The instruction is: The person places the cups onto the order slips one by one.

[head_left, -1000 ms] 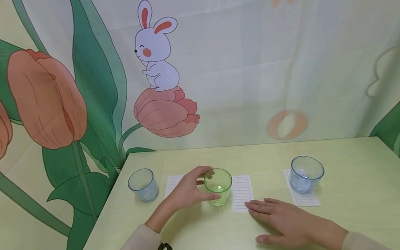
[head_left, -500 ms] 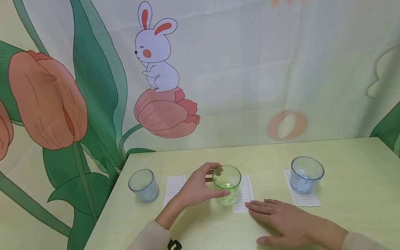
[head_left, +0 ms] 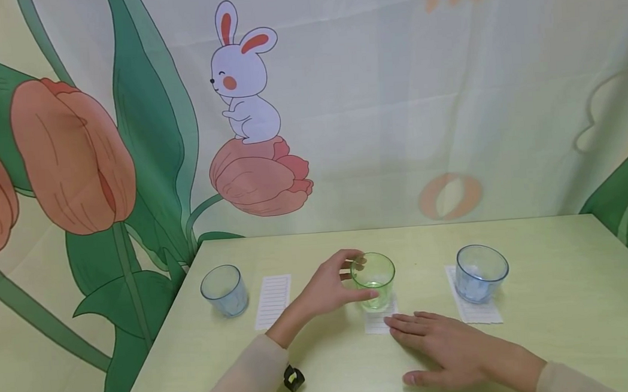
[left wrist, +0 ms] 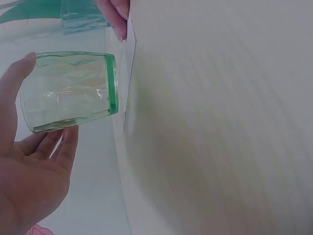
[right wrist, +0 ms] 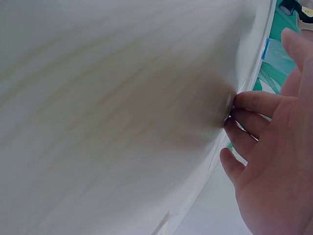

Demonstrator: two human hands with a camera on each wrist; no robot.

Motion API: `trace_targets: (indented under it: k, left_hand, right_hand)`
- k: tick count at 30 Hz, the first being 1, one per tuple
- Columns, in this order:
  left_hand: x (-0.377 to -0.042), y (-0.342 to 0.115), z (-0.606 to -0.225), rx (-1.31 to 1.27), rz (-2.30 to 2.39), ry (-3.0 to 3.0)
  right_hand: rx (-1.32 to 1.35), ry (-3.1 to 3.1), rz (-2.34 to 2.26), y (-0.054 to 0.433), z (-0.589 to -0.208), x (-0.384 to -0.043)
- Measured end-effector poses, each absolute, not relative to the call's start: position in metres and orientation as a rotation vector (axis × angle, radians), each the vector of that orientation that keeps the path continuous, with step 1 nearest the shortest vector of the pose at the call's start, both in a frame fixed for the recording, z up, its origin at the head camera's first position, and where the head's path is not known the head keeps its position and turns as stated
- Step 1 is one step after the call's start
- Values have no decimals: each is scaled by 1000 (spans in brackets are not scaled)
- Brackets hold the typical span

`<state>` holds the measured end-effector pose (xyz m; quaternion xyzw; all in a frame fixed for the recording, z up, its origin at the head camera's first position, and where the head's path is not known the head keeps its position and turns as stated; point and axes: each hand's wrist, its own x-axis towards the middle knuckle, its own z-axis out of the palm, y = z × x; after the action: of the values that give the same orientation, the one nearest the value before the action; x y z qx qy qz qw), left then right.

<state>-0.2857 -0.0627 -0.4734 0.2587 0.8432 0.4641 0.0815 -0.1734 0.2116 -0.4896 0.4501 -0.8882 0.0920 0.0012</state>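
My left hand [head_left: 327,288] grips a green glass [head_left: 374,281] by its side, thumb at the front and fingers around the back. The glass is upright over the far part of the middle lined paper slip [head_left: 378,324]. In the left wrist view, a narrow gap shows between the base of the green glass [left wrist: 112,83] and the paper [left wrist: 128,73]. My right hand [head_left: 453,349] lies flat on the table, its fingertips on the right edge of that slip; in the right wrist view the fingers [right wrist: 257,103] are extended against the tabletop.
A blue glass [head_left: 225,292] stands on the table at the left, beside a bare lined slip [head_left: 273,300]. Another blue glass [head_left: 481,276] stands on a third slip [head_left: 483,314] at the right. A printed curtain [head_left: 362,97] hangs behind the table's back edge [head_left: 542,218].
My left hand has carried the green glass to the right and slightly back, from beside the middle slip to over it. The left slip is now uncovered. My right hand stays put.
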Motion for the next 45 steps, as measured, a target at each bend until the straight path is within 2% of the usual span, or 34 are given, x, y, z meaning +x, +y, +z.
trace_targets:
  k: [45]
  left_hand:
    - [-276,-54,-476,759,1339,2549]
  right_hand:
    - [1440,-2759,252,211,-493,-178]
